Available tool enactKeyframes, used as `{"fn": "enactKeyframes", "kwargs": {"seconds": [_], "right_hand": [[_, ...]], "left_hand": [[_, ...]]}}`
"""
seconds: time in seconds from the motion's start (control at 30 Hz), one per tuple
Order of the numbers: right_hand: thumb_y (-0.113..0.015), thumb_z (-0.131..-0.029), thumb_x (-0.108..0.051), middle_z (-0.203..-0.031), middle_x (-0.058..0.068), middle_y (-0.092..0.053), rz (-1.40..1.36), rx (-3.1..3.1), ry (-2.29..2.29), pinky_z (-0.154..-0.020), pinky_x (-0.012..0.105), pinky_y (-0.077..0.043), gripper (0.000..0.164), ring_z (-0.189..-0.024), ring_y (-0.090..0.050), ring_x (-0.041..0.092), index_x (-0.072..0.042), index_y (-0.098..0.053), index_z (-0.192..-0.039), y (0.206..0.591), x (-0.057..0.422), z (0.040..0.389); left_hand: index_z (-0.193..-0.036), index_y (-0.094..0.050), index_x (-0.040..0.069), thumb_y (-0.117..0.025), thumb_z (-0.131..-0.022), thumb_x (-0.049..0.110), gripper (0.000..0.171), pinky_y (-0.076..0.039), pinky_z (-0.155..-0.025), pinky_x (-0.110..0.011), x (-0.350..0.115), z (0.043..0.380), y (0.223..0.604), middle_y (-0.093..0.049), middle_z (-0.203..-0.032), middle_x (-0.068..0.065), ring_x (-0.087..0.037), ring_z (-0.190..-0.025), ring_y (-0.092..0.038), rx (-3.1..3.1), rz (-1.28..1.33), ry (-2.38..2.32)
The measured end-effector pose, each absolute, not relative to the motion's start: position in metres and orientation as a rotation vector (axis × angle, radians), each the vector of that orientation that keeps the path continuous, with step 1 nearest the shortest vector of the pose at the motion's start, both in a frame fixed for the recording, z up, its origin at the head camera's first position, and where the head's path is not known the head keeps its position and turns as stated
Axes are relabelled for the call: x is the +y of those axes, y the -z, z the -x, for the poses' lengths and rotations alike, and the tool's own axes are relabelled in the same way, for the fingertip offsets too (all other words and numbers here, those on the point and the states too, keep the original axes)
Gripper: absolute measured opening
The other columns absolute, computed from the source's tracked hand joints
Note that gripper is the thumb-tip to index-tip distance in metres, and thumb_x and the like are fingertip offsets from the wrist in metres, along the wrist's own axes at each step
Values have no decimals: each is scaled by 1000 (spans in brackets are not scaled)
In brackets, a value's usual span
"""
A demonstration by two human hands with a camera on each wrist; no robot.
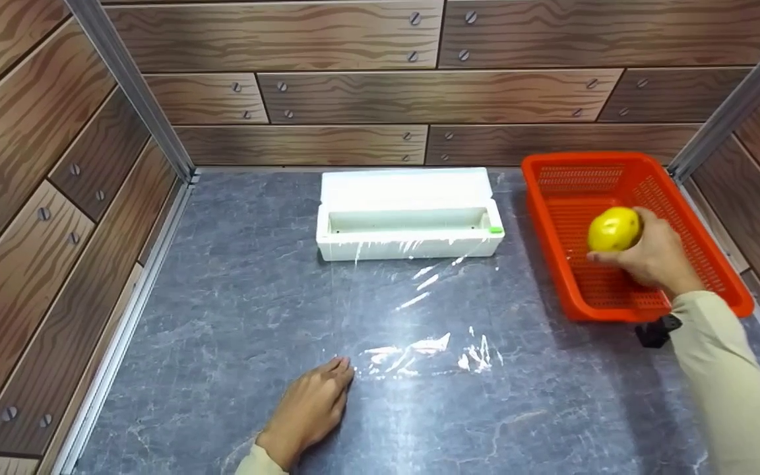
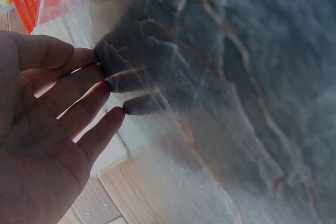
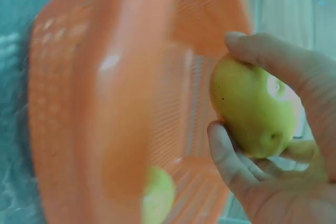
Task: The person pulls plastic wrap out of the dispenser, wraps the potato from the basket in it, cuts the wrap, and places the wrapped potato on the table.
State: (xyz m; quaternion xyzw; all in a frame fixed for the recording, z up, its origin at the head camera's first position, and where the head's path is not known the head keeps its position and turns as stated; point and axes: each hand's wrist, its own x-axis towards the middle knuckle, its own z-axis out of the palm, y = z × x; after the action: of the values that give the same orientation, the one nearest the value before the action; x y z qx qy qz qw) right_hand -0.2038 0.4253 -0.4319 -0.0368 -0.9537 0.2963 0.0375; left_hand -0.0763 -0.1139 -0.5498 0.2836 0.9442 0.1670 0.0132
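In the head view my right hand grips a smooth yellow fruit inside the orange-red basket. Thumb and fingers wrap round its sides in the right wrist view. A second yellow-green fruit lies lower in the basket there, partly behind the rim. My left hand rests on the tabletop, fingertips down and fairly straight, by the left front corner of a sheet of clear plastic film. That film runs back to a white box with its lid raised.
A small green tab sits at the box's right front corner. Wood-print walls enclose the back and sides, with metal rails at the corners. The grey marbled tabletop reaches toward the front.
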Motion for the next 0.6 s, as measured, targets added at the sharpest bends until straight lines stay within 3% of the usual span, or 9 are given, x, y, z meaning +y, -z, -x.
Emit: {"fn": "enactKeyframes", "kwargs": {"seconds": [0.33,0.6], "right_hand": [[-90,-74,-39,-135,39,-38,174,-2794,-909,-100,67,-33,113,-120,-39,53,9,-25,-153,400,381,187],[-93,-70,-42,-138,37,-41,146,-2762,-984,-100,70,-36,114,-122,-44,51,7,-31,-152,408,333,177]], "left_hand": [[-129,-67,2,-60,-98,13,33,-49,-102,-48,-113,75,549,-63,-136,-17,-33,-125,-60,2940,-862,-514],[-129,-67,2,-59,-98,13,34,-49,-103,-49,-114,73,550,-62,-137,-18,-34,-126,-59,2937,-839,-544]]}}
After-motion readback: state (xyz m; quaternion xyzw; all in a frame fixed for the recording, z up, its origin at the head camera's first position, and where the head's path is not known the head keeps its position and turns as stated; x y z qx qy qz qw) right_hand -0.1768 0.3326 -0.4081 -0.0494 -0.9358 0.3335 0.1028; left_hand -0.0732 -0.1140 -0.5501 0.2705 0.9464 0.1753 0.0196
